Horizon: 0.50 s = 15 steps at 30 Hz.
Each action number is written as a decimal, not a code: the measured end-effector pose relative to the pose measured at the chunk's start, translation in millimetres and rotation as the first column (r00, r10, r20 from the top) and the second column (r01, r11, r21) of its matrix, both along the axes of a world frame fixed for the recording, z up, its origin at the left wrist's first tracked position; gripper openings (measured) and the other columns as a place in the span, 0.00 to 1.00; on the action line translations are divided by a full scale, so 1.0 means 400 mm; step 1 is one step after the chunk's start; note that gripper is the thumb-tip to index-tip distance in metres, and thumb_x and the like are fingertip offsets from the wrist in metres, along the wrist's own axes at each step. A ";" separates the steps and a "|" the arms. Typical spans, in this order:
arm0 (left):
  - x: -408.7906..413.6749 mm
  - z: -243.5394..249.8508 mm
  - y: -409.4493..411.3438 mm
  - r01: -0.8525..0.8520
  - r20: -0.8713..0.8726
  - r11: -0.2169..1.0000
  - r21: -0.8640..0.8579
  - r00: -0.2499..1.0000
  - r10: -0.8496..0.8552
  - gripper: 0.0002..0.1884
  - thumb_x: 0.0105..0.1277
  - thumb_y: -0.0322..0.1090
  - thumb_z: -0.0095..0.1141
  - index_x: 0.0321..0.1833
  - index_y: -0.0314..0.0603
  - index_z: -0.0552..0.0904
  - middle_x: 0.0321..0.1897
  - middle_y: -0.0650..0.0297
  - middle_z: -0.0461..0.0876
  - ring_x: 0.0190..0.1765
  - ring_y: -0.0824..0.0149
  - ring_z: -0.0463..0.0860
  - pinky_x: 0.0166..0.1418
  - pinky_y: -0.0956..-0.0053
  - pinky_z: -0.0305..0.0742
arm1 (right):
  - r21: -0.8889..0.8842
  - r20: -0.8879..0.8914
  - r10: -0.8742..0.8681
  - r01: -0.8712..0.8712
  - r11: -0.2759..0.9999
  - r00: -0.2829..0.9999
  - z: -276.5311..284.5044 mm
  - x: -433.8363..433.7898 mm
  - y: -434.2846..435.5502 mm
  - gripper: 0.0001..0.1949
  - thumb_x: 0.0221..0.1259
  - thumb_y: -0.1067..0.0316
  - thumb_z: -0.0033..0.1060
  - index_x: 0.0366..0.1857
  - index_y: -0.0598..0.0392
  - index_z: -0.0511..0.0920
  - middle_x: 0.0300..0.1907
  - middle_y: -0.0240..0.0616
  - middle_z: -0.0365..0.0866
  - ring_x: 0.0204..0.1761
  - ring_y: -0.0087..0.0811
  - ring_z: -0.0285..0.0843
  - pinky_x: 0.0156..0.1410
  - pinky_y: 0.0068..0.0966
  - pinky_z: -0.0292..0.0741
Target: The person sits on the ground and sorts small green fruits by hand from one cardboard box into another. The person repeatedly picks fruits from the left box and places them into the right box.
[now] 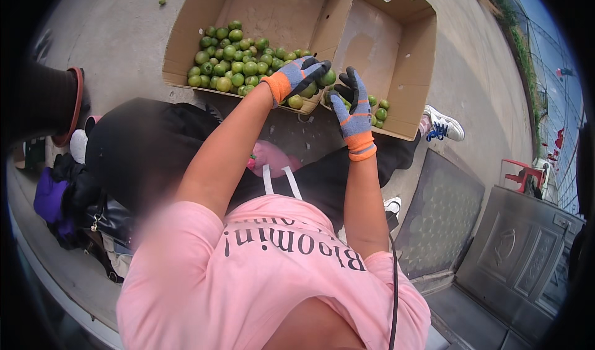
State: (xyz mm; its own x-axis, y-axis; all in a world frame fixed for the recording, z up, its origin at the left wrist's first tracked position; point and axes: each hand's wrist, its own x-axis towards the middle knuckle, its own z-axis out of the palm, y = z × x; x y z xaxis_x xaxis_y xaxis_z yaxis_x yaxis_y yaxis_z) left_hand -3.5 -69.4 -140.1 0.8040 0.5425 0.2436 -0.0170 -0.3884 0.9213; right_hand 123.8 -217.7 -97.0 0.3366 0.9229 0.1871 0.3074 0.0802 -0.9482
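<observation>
Two cardboard boxes stand side by side before me. Many round green tomatoes (228, 66) are heaped at the near side of the left cardboard box (279, 6). The right cardboard box (413, 62) has several more green tomatoes (381, 113) at its near end. My left hand (297, 78), in a blue-grey glove with black fingertips and an orange cuff, reaches over the wall between the boxes. A green tomato (328, 78) is at its fingers. My right hand (354, 103), gloved alike, is over the right box, with thumb and fingers apart.
One green tomato (162, 0) lies on the concrete floor (116, 38). White sneakers (444, 123) are beside the right box. Bags and clothing (69, 206) lie at left. A grey metal door panel (516, 243) and a red plastic chair (525, 176) are at right.
</observation>
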 end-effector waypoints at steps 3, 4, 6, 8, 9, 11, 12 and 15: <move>0.024 0.063 -0.058 -0.034 -0.193 0.888 -0.459 0.979 -0.063 0.22 0.69 0.52 0.51 0.49 0.39 0.80 0.40 0.58 0.82 0.44 0.67 0.77 0.50 0.74 0.72 | 0.003 0.378 -0.016 0.017 1.000 0.926 -0.021 0.026 0.010 0.26 0.59 0.72 0.63 0.62 0.61 0.67 0.58 0.47 0.73 0.60 0.36 0.72 0.66 0.29 0.69; 0.031 0.041 -0.053 -0.092 -0.243 0.878 -0.470 0.970 -0.028 0.22 0.67 0.52 0.52 0.49 0.39 0.80 0.43 0.56 0.83 0.46 0.66 0.79 0.52 0.75 0.72 | -0.004 0.189 -0.063 0.065 0.998 0.980 -0.032 0.035 0.012 0.25 0.59 0.71 0.63 0.61 0.61 0.68 0.58 0.47 0.73 0.61 0.37 0.72 0.66 0.29 0.68; 0.025 0.003 -0.009 -0.189 -0.244 0.828 -0.528 0.968 0.066 0.20 0.67 0.50 0.53 0.48 0.40 0.81 0.44 0.56 0.83 0.47 0.64 0.79 0.52 0.74 0.72 | -0.031 0.005 -0.164 0.164 0.986 0.986 -0.067 0.062 0.013 0.24 0.60 0.73 0.61 0.61 0.63 0.69 0.57 0.45 0.75 0.58 0.31 0.73 0.64 0.27 0.69; 0.011 0.009 0.009 -0.345 -0.329 0.800 -0.491 0.924 0.197 0.17 0.69 0.47 0.49 0.49 0.42 0.79 0.46 0.57 0.83 0.47 0.63 0.79 0.50 0.72 0.74 | -0.096 0.179 -0.161 0.181 0.979 0.971 -0.115 0.105 -0.003 0.25 0.58 0.69 0.64 0.60 0.60 0.71 0.57 0.46 0.75 0.59 0.36 0.74 0.64 0.30 0.70; -0.003 -0.057 0.035 -0.405 -0.298 0.821 -0.402 0.906 0.301 0.19 0.68 0.49 0.49 0.50 0.41 0.79 0.44 0.58 0.83 0.46 0.62 0.79 0.51 0.70 0.73 | -0.122 0.260 -0.139 0.175 0.977 0.956 -0.141 0.113 -0.002 0.26 0.56 0.67 0.66 0.60 0.58 0.71 0.57 0.47 0.75 0.59 0.38 0.74 0.64 0.31 0.70; -0.010 -0.122 0.058 -0.515 -0.299 0.649 -0.560 0.856 0.421 0.24 0.66 0.54 0.49 0.49 0.39 0.80 0.43 0.57 0.83 0.45 0.61 0.79 0.52 0.68 0.72 | -0.222 0.346 -0.152 0.238 0.946 0.926 -0.199 0.108 -0.020 0.26 0.56 0.61 0.66 0.59 0.53 0.73 0.55 0.47 0.76 0.56 0.41 0.76 0.61 0.33 0.72; -0.011 -0.112 0.057 -0.542 -0.336 0.387 -0.746 0.808 0.485 0.27 0.65 0.57 0.49 0.49 0.37 0.81 0.44 0.56 0.83 0.45 0.61 0.79 0.54 0.68 0.71 | -0.232 0.429 -0.138 0.256 0.938 0.893 -0.202 0.100 -0.015 0.25 0.56 0.59 0.65 0.59 0.52 0.73 0.55 0.47 0.77 0.55 0.41 0.77 0.60 0.33 0.72; -0.009 -0.121 0.047 -0.451 -0.257 0.490 -0.746 0.874 0.413 0.15 0.67 0.43 0.49 0.51 0.46 0.78 0.41 0.63 0.79 0.45 0.68 0.78 0.41 0.74 0.77 | -0.297 0.494 -0.114 0.290 0.910 0.862 -0.185 0.089 -0.004 0.24 0.57 0.57 0.64 0.58 0.49 0.75 0.55 0.46 0.77 0.54 0.41 0.77 0.59 0.32 0.73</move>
